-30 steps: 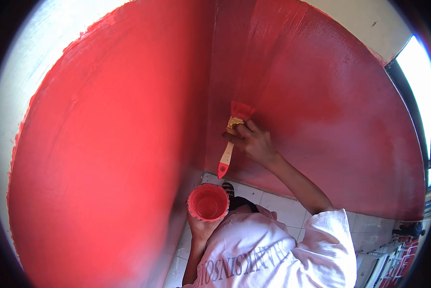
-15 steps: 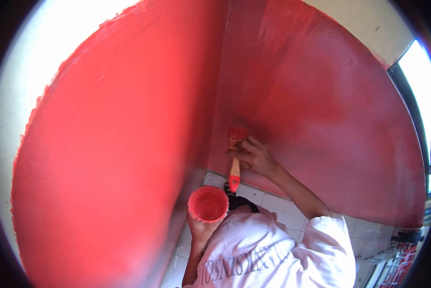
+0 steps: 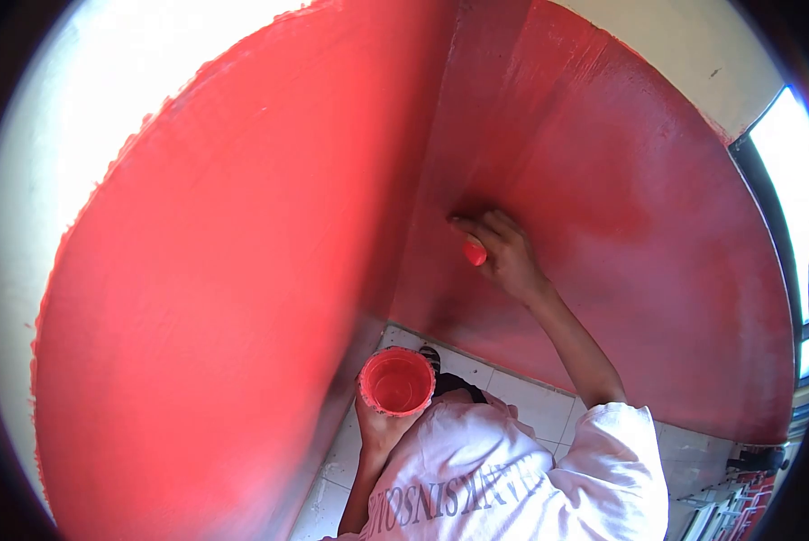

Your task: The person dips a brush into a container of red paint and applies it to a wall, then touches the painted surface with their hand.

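My left hand [image 3: 382, 426] is wrapped round a cup of red paint [image 3: 397, 382], held upright near my chest with its open top facing up. Up against the red wall on the right [image 3: 594, 225], my right hand [image 3: 510, 254] grips a paintbrush [image 3: 475, 252]. The brush's red-tipped handle end points toward me, and its bristles are hidden behind the fingers. A dark shadow lies on the wall around that hand.
A second red wall [image 3: 197, 298] fills the left side and meets the other in a corner. White floor tiles [image 3: 530, 401] lie below, with a shoe [image 3: 430, 357] near the corner. Racks or frames [image 3: 724, 514] stand at the lower right, below a bright window [image 3: 787, 153].
My right hand has moved up and slightly right along the wall with the brush, whose handle has turned from hanging down to pointing toward me. The view has shifted slightly.
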A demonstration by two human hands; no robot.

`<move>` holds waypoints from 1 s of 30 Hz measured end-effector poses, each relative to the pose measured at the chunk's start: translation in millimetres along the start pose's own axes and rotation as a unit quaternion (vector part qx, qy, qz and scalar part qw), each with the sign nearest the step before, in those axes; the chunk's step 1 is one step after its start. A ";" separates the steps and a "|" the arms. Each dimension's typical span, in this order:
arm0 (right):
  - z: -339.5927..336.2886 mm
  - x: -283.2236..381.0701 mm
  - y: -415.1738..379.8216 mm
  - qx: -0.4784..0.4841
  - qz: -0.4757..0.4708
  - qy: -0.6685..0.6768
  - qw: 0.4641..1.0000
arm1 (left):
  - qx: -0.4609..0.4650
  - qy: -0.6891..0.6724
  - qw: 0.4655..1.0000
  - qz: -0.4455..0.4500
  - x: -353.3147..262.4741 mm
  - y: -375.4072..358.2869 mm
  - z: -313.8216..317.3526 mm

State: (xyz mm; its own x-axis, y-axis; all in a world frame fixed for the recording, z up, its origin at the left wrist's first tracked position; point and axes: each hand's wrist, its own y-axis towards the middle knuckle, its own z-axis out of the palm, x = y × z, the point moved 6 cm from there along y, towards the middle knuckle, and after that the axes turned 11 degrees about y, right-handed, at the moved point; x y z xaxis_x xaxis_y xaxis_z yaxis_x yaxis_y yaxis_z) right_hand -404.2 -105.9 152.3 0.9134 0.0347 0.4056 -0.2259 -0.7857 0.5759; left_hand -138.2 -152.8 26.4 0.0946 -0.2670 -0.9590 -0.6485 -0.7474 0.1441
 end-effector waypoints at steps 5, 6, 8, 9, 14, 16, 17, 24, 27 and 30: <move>-16.0 20.5 17.3 -0.007 -0.012 -0.061 0.998 | 0.000 0.017 1.000 -0.021 6.9 -2.6 0.1; -21.5 24.3 21.8 -0.007 -0.017 -0.069 0.997 | 0.002 0.012 1.000 -0.021 7.0 -2.3 0.1; -34.1 31.0 31.5 -0.007 -0.026 -0.087 0.996 | 0.004 0.003 1.000 -0.023 7.0 -1.6 0.1; -40.1 32.9 35.8 -0.010 -0.028 -0.085 0.996 | 0.003 0.000 1.000 -0.023 7.0 -1.6 0.0; -64.3 48.5 57.7 -0.027 -0.050 -0.090 0.994 | -0.009 -0.004 1.000 -0.012 5.0 -1.2 -0.4; -73.5 54.7 65.8 -0.038 -0.063 -0.090 0.993 | -0.007 -0.007 1.000 -0.017 2.1 0.0 -1.0; -78.7 57.5 69.4 -0.044 -0.069 -0.091 0.992 | -0.005 -0.008 1.000 -0.019 0.1 0.7 -0.7; -98.5 67.7 86.4 -0.062 -0.083 -0.093 0.990 | -0.009 0.012 1.000 -0.001 1.4 -1.8 -1.2; -107.0 75.0 91.8 -0.072 -0.094 -0.101 0.988 | -0.017 0.008 1.000 0.017 3.7 -2.3 -0.6; -117.2 82.2 97.1 -0.078 -0.101 -0.111 0.986 | -0.005 -0.049 0.999 0.011 -2.2 -1.1 -0.2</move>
State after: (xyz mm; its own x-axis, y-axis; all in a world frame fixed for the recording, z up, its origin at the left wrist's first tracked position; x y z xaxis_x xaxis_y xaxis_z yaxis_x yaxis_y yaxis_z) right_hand -390.7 -107.0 324.8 0.9928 0.0307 0.1158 -0.0652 -0.6721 0.7375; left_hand -137.6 -151.5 28.4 0.0057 -0.2232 -0.9748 -0.6422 -0.7480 0.1675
